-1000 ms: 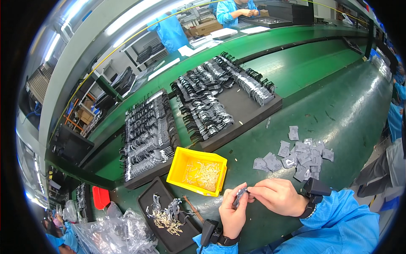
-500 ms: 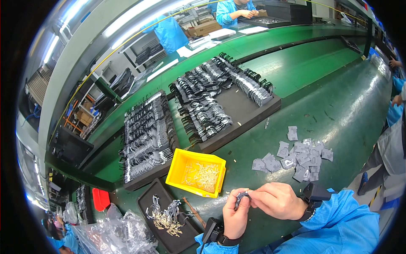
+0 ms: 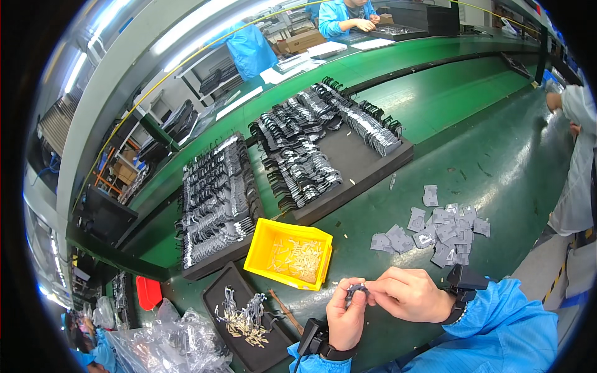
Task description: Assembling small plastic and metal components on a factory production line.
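Note:
A small dark grey plastic part [image 3: 356,289] is pinched between the thumb and fingers of my left hand [image 3: 345,315]. My right hand [image 3: 411,294] meets it from the right, its thumb and fingertips pressed together at the part's edge; anything small between them is hidden. Beyond my hands, flat grey plastic pieces [image 3: 444,231] lie in a loose pile on the green table. To the left stands a yellow bin [image 3: 254,252] with many small pale pieces [image 3: 303,260] inside. A black tray [image 3: 267,354] beside it carries small metal parts [image 3: 244,317].
Two black trays [image 3: 303,214] [image 3: 205,268] packed with rows of dark grey parts stand farther back. Crumpled clear plastic bags [image 3: 180,342] and a red container [image 3: 148,292] are at lower left. A co-worker [image 3: 346,17] sits across the bench; another person [image 3: 575,149] stands at far right.
My hands stay in nearly the same place, with slight shifts of the fingers around the part. At far right, a person in pale clothing has come closer to the table.

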Motion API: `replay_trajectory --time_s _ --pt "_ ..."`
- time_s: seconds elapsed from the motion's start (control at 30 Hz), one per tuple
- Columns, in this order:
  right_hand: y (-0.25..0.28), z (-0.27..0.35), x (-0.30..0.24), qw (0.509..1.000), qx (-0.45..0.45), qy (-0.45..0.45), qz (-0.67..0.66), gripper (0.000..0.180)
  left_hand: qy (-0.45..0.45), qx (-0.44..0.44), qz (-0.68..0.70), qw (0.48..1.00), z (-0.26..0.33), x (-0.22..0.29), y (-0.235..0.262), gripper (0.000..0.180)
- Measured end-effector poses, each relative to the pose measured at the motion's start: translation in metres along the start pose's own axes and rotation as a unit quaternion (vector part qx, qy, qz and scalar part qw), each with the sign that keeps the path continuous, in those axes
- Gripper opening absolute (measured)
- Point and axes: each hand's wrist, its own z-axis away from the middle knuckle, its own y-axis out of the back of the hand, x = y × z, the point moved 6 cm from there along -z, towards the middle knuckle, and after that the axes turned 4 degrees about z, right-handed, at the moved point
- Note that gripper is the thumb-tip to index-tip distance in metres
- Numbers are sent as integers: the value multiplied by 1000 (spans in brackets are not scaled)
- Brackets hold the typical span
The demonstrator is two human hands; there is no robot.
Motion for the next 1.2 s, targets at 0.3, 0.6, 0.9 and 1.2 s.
replay_trajectory --time_s 0.3,0.6,0.9,1.2 --pt "1 1 0 1000 -12 13 -9 20 -46 -11 -104 993 -1 7 -1 13" --pt "2 -1 -1 1000 -15 17 -20 18 -77 -28 -164 983 0 11 -2 13" --pt "2 0 0 999 -11 23 -24 17 -74 -41 -166 983 0 12 -6 12" --pt "-4 3 2 999 -29 20 -36 19 -70 -32 -153 985 2 11 -2 14"
